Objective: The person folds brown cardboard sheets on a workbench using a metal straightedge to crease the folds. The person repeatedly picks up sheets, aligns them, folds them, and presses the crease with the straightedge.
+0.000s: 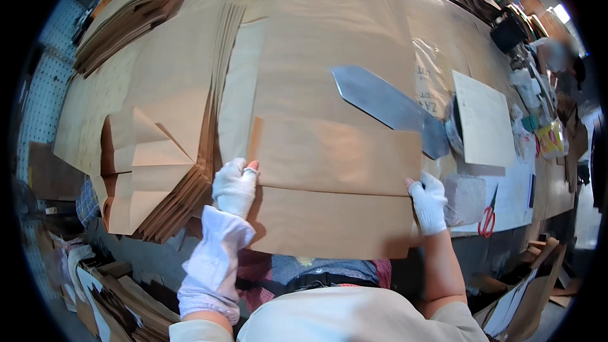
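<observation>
A long brown kraft paper bag [335, 171] lies before me, its near part folded across so that a crease runs from side to side. My left hand [235, 185], in a white glove with the thumb tip bare, closes on the bag's left edge, thumb on top. On the opposite edge my right hand [429, 202], gloved likewise, pinches the paper near the crease. The fingers beneath the paper are hidden. A flat grey metal plate [386, 104] with pointed ends rests on the paper beyond the fold.
Left of me lies a stack of folded brown paper bags [152, 171]. Another paper stack [136, 16] stands far left. At right are a white board [482, 120], a plastic-wrapped block [465, 199] and red-handled scissors [487, 218]. A person [560, 57] is at far right.
</observation>
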`<state>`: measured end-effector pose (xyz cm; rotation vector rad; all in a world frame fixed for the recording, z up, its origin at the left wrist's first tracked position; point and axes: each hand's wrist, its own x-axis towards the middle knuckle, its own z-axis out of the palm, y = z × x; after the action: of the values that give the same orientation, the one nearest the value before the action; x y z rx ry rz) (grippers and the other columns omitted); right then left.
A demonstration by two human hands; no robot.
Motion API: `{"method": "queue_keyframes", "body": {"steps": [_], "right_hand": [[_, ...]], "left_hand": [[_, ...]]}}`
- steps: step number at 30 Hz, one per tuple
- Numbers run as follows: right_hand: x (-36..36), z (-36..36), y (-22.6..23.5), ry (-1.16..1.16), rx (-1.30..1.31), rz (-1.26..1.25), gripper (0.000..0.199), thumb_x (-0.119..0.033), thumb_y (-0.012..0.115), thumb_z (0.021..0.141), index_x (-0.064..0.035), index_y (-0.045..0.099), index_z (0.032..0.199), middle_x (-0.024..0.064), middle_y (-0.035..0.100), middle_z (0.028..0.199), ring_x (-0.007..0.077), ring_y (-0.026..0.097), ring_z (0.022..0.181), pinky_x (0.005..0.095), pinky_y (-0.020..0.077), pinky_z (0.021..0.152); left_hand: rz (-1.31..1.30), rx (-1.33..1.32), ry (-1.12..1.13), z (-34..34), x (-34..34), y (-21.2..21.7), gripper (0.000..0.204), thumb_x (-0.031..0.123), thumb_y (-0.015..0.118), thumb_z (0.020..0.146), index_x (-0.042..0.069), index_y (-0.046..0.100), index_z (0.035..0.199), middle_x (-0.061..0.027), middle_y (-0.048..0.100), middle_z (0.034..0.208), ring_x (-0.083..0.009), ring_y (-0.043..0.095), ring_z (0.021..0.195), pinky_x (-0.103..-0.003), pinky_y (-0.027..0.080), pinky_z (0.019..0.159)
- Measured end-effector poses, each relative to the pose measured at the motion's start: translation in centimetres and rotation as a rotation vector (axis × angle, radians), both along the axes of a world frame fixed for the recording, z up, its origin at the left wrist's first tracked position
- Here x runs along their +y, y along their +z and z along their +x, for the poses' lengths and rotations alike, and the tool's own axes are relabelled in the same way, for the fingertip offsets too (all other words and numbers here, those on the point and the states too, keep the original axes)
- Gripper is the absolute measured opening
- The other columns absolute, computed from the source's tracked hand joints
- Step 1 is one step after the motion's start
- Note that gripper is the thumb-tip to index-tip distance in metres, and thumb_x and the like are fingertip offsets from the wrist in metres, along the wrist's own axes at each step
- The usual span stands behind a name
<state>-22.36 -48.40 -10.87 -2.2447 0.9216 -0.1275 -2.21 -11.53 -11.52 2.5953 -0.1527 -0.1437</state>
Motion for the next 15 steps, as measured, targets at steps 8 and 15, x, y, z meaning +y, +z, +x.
{"method": "queue_keyframes", "body": {"steps": [8, 15], "right_hand": [[2.7, 0.3, -1.0, 0.295, -0.108, -0.694, 0.071, -0.015, 0.076, 0.079, 0.0014, 0.052, 0.144, 0.0256, 0.055, 0.143, 0.0414, 0.053, 0.132, 0.0504, 0.0419, 0.112], [4.3, 4.8, 0.3, 0.666, -0.146, -0.589, 0.081, -0.032, 0.081, 0.074, 0.0006, 0.053, 0.143, 0.0253, 0.044, 0.153, 0.0436, 0.039, 0.144, 0.0528, 0.0315, 0.12]], "left_hand": [[0.146, -0.083, 0.021, 0.3, -0.8, -0.1, 0.032, 0.035, 0.062, 0.097, 0.006, 0.071, 0.085, -0.0193, 0.07, 0.085, -0.0417, 0.068, 0.083, -0.051, 0.052, 0.074], [0.21, 0.222, 0.056, 1.2, -2.3, 4.2, 0.039, 0.045, 0.064, 0.093, 0.007, 0.073, 0.097, -0.021, 0.073, 0.1, -0.0396, 0.07, 0.099, -0.049, 0.054, 0.089]]}}
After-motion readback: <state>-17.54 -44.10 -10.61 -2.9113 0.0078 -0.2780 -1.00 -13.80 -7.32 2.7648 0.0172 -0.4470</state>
